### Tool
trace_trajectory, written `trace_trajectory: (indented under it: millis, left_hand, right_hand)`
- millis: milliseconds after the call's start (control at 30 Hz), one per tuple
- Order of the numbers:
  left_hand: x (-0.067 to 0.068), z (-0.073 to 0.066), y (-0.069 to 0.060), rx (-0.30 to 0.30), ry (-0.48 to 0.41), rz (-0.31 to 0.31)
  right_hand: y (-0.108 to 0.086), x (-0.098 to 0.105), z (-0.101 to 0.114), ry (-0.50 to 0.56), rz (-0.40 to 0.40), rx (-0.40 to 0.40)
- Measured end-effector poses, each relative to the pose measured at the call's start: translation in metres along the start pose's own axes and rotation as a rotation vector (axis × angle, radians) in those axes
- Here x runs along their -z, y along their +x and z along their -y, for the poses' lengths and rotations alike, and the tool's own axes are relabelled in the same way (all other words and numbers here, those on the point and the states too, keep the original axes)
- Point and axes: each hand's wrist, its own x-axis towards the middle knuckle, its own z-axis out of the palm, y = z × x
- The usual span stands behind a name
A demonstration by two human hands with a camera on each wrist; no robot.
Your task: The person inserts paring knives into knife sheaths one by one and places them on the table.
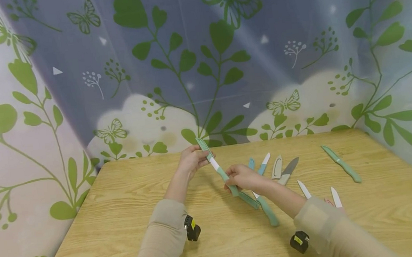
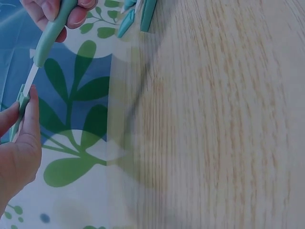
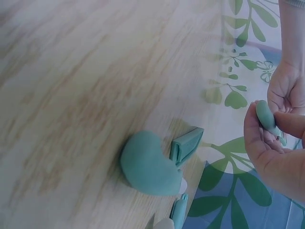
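Observation:
Above the table my left hand (image 1: 193,161) pinches a green slotted knife sheath (image 1: 203,145) between thumb and fingers. My right hand (image 1: 244,177) grips the green handle (image 1: 228,181) of a paring knife. A short stretch of its white blade (image 2: 32,75) shows between the handle and the sheath; the tip is hidden inside the sheath. Under the right hand lie a second green sheath (image 1: 249,199) and a second green-handled knife (image 1: 267,211) with a white blade. In the right wrist view that second knife's handle (image 3: 148,164) looms close to the camera.
Behind the right hand lie a blue knife (image 1: 264,165), a blue sheath (image 1: 251,163), a beige sheath (image 1: 276,168) and a grey-bladed knife (image 1: 290,168). White blades (image 1: 304,189) show beside the right forearm. A green knife (image 1: 341,164) rests farther right. A printed curtain (image 1: 201,83) hangs behind the table.

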Motion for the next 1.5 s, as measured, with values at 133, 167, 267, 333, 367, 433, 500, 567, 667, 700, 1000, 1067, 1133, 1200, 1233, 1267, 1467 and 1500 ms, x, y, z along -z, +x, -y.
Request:
trace_trajectory:
  millis: [133, 167, 267, 333, 367, 433, 500, 567, 667, 700, 1000, 1067, 1133, 1200, 1233, 1267, 1467, 1500]
  left_hand:
    - [0.0, -0.002, -0.001, -0.009, 0.006, 0.034]
    - [-0.001, -0.003, -0.002, -0.014, 0.008, 0.042]
    - [-0.001, -0.004, -0.002, -0.017, 0.011, 0.046]
    - [-0.002, -0.004, -0.003, -0.016, 0.014, 0.046]
    - [-0.002, -0.004, -0.003, -0.017, 0.018, 0.046]
    - [-0.002, -0.004, -0.002, -0.016, 0.024, 0.047]
    - [-0.003, -0.003, -0.002, -0.017, 0.021, 0.049]
    - [-0.004, -0.003, -0.001, -0.017, 0.017, 0.047]
    - [-0.006, -0.003, -0.001, -0.02, 0.013, 0.05]
    - [-0.006, -0.003, -0.001, -0.021, 0.013, 0.051]
    - [-0.009, -0.001, -0.003, -0.032, 0.021, 0.054]
    - [-0.009, -0.001, -0.003, -0.035, 0.021, 0.051]
    - [-0.01, 0.0, -0.003, -0.039, 0.021, 0.049]
    - [-0.01, 0.001, -0.003, -0.043, 0.023, 0.048]
    - [-0.01, 0.001, -0.003, -0.043, 0.02, 0.05]
    - [-0.01, 0.001, -0.003, -0.043, 0.021, 0.053]
    - [-0.012, 0.0, -0.004, -0.037, 0.014, 0.062]
    - [-0.012, 0.0, -0.004, -0.035, 0.012, 0.062]
  right_hand:
    - [0.001, 0.0, 0.002, 0.001, -0.015, -0.002]
    - [0.001, 0.0, 0.002, 0.001, -0.019, -0.002]
    - [0.001, 0.0, 0.004, 0.008, -0.025, -0.003]
    - [0.0, 0.001, 0.004, 0.007, -0.022, -0.001]
    - [0.0, 0.001, 0.004, 0.008, -0.021, 0.002]
    - [0.0, 0.001, 0.004, 0.008, -0.019, 0.008]
    - [0.0, 0.002, 0.004, 0.01, -0.017, 0.013]
    - [-0.001, 0.001, 0.004, 0.014, -0.021, 0.018]
    - [-0.001, 0.001, 0.006, 0.017, -0.033, 0.02]
    - [-0.001, 0.001, 0.006, 0.017, -0.038, 0.019]
    - [-0.001, 0.003, 0.004, 0.035, -0.036, 0.028]
    - [-0.001, 0.003, 0.004, 0.038, -0.033, 0.029]
    - [-0.001, 0.003, 0.004, 0.036, -0.038, 0.026]
    - [-0.001, 0.003, 0.004, 0.035, -0.046, 0.022]
    - [-0.001, 0.003, 0.004, 0.035, -0.051, 0.02]
    - [-0.001, 0.003, 0.005, 0.034, -0.055, 0.017]
    - [0.0, 0.002, 0.006, 0.041, -0.064, 0.007]
    - [0.0, 0.002, 0.006, 0.042, -0.068, 0.005]
